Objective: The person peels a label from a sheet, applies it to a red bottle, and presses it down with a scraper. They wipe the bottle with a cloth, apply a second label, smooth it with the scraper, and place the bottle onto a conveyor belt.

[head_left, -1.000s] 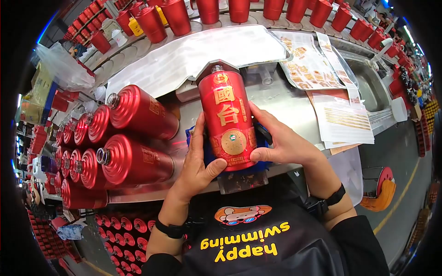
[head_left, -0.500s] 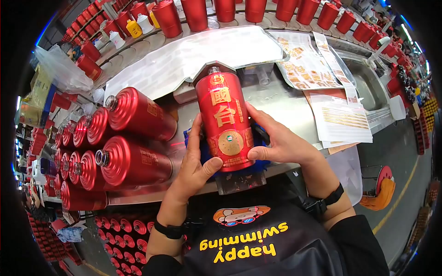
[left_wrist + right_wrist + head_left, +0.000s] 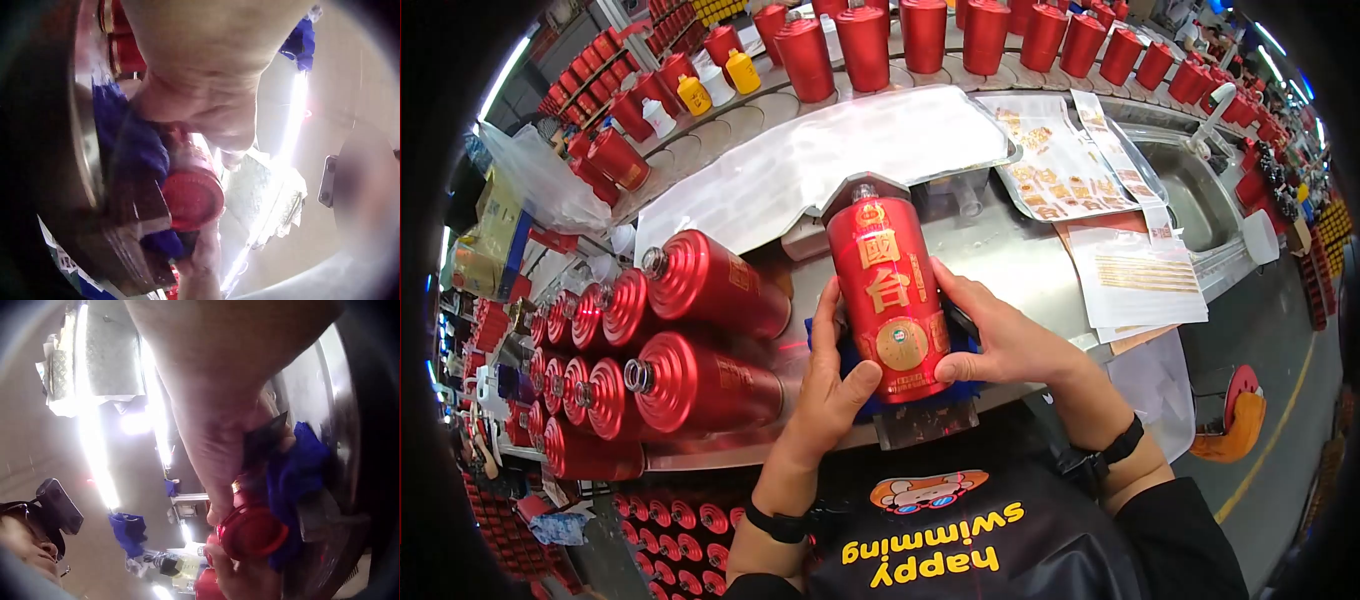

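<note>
A red bottle with gold lettering and a round gold emblem [image 3: 887, 300] lies on a blue cloth [image 3: 966, 366] in a holder, its neck pointing away from the body. My left hand [image 3: 825, 385] cups its left side, thumb near the base. Along the right side my right hand [image 3: 1005, 335] grips it, thumb on the lower front. The left wrist view shows the bottle's round base [image 3: 195, 199] below the left hand [image 3: 206, 112]. In the right wrist view the base [image 3: 255, 532] is beside the right hand [image 3: 219, 450].
Several red bottles [image 3: 715, 380] lie stacked at the left. Behind the holder is a white sheet [image 3: 800, 150]; a tray of gold decals [image 3: 1060, 170], striped sheets [image 3: 1145, 280] and a sink [image 3: 1195, 190] are at the right. Red bottles [image 3: 925, 38] stand on a conveyor at the back.
The head view has tilted, so the bottle and both hands appear slightly lower. The bottles on the conveyor have shifted. Both hands keep their hold on the bottle.
</note>
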Motion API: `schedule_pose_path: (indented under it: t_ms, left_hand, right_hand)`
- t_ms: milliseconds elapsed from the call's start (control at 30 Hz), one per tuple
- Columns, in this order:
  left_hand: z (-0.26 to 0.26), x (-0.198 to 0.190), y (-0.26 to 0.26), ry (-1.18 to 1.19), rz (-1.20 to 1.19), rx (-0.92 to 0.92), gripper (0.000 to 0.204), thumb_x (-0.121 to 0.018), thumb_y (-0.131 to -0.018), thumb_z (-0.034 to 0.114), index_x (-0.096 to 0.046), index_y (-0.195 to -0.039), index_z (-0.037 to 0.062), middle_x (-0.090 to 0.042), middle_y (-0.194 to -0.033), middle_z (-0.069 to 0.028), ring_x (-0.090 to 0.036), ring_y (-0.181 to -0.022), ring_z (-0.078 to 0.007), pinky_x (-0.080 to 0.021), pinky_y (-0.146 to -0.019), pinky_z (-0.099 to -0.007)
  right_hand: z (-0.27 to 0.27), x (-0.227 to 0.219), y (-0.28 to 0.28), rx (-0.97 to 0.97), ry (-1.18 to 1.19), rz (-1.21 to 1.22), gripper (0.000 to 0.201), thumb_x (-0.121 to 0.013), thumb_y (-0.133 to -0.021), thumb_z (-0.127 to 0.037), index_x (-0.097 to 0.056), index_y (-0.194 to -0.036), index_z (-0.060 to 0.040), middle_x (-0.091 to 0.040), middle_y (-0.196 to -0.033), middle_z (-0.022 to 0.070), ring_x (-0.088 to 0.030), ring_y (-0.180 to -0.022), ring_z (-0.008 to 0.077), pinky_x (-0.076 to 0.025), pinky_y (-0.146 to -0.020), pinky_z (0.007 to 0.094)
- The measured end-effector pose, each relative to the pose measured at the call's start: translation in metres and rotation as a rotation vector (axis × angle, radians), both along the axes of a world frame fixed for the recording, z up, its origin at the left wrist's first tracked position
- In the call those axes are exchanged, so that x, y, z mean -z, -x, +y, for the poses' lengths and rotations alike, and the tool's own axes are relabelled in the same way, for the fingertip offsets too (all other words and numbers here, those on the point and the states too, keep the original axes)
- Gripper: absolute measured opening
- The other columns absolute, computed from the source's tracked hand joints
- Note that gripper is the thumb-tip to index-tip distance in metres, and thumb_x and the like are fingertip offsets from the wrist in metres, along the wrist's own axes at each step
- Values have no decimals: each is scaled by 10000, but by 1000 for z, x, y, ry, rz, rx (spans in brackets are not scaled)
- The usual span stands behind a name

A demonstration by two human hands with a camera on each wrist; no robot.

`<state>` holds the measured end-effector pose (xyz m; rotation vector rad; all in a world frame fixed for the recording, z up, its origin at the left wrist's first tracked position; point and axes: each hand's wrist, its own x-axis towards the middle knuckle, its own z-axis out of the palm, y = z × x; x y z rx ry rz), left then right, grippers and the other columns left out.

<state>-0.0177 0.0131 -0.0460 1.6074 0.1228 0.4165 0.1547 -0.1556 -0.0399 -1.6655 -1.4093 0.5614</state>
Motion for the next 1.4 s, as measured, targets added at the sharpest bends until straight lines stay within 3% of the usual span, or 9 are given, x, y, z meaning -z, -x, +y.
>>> schedule_pose_path:
  t_ms: [467, 800, 1000, 1067, 1133, 1200, 1267, 1333, 1400]
  left_hand:
    - [-13, -11, -17, 78, 73, -174, 896, -648, -896, 349, -89, -1498, -10, -449, -1269, -193, -503, -1153, -235, -410, -985, -358]
    - [-15, -3, 0, 31, -20, -122, 851, -589, -937, 420, -129, -1489, -35, -371, -1414, -224, -398, -1304, -275, -298, -1092, -382]
    - [-9, 1, 3, -12, -19, -61, 956, -620, -895, 488, -93, -1496, -36, -361, -1430, -203, -381, -1317, -262, -300, -1093, -369]
    - [-5, 8, 14, -276, 42, -61, 1062, -683, -826, 495, -56, -1501, -33, -331, -1461, -242, -352, -1356, -343, -221, -1135, -445]
    - [-7, 5, 22, -744, 164, -87, 1106, -713, -791, 485, -42, -1501, -33, -311, -1474, -267, -330, -1371, -393, -165, -1151, -496]
    - [-11, 13, 19, -751, 149, -145, 1138, -740, -744, 480, -62, -1499, -35, -312, -1477, -267, -329, -1361, -425, -109, -1146, -561]
    - [-8, 15, 16, -746, 126, -167, 1141, -742, -737, 492, -77, -1497, -39, -338, -1469, -252, -352, -1352, -407, -117, -1140, -570]
    - [-6, 16, 17, -833, 64, -199, 1107, -741, -733, 509, -151, -1487, -48, -406, -1422, -239, -410, -1304, -396, -135, -1130, -582]
    - [-9, 7, 20, -955, 69, -244, 1093, -745, -729, 512, -184, -1481, -50, -432, -1399, -239, -432, -1283, -390, -144, -1126, -584]
  right_hand:
    - [0, -1, 4, 75, 5, 25, 978, -611, -866, -566, -201, -1458, 95, -385, -1398, 319, -385, -1313, 413, -313, -1095, 436]
    - [-1, 0, 1, 61, -8, 111, 931, -595, -884, -549, -231, -1450, 95, -383, -1410, 309, -373, -1328, 402, -309, -1101, 426]
    - [-12, -9, -4, 224, -77, 121, 679, -711, -841, -235, -412, -1379, 53, -592, -1206, 248, -604, -1116, 315, -469, -952, 371]
    - [-13, -19, -8, 343, -298, -45, 358, -652, -845, -72, -562, -1182, 8, -663, -1004, 159, -676, -805, 233, -528, -723, 316]
    - [-14, -54, 9, 344, -220, -181, 257, -657, -810, -21, -588, -1057, -7, -641, -913, 127, -634, -748, 262, -517, -686, 346]
    - [2, -59, 14, 68, -476, -553, 279, -708, -727, 4, -605, -982, -41, -616, -899, 90, -595, -774, 227, -487, -673, 339]
    - [0, -65, 28, -164, -378, -743, 336, -740, -623, -70, -618, -937, -69, -587, -913, 81, -570, -783, 271, -477, -662, 361]
    - [-5, -66, 36, -293, -365, -612, 309, -729, -634, -66, -635, -929, -70, -580, -896, 75, -570, -776, 268, -469, -655, 352]
    - [-7, -68, 29, -167, -398, -634, 308, -734, -633, -65, -645, -928, -70, -584, -888, 73, -576, -768, 263, -466, -646, 344]
